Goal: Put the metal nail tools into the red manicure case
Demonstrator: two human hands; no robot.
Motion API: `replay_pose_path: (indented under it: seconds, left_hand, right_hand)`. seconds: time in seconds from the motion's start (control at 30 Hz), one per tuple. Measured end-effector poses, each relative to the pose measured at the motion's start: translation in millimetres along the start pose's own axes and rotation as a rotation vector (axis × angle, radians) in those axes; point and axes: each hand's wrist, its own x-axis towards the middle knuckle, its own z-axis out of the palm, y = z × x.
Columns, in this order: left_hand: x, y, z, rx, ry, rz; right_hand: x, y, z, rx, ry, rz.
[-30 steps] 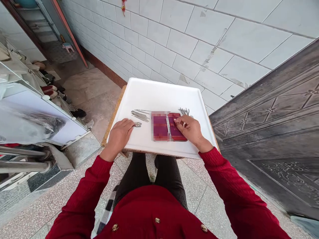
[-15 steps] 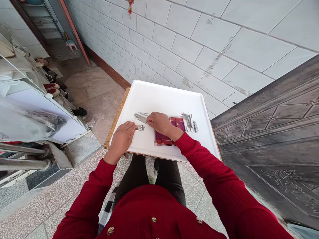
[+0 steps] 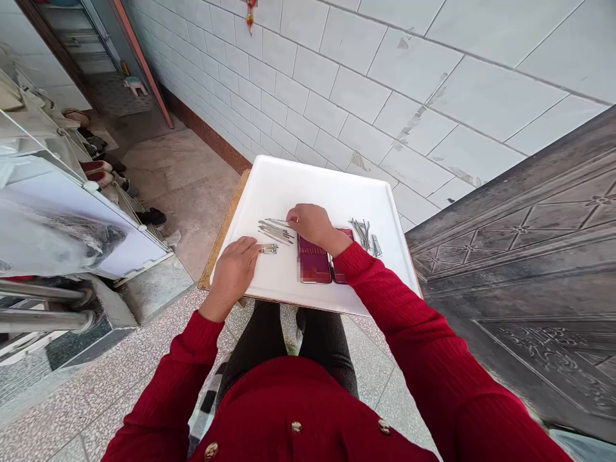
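My left hand (image 3: 233, 269) lies on the white tabletop (image 3: 283, 179) near its left front edge, fingers stretched out and together. A silver nail clipper (image 3: 268, 249) is at its thumb side, its near end close to the thumb. Pinched together, the fingers of my right hand (image 3: 312, 224) are at the right ends of several slim metal manicure tools (image 3: 275, 231). What they pinch, if anything, is too small to make out. Under my right wrist, a purple-red manicure case (image 3: 315, 264) lies unfolded, partly hidden by the hand and sleeve.
Right of the case lie several metal tools (image 3: 360, 230) and another nail clipper (image 3: 376, 245). A white tiled wall (image 3: 327, 96) stands behind the table, a dark carved door (image 3: 520, 256) to the right. On the left is a rack with shoes (image 3: 99, 173).
My right hand has moved up and slightly right, uncovering more of the slim tools and the case's left panel. My left hand and the clipper beside it stay about where they were.
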Motion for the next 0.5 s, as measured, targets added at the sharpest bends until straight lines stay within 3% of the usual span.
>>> replay_pose_path:
  seconds: [0.13, 0.5]
  left_hand:
    - [-1, 0, 1, 0.025, 0.032, 0.0]
    - [-1, 2, 3, 0.044, 0.067, 0.018]
  right_hand:
    - [8, 4, -1, -0.009, -0.028, 0.048]
    - [-7, -37, 1, -0.023, -0.162, -0.091]
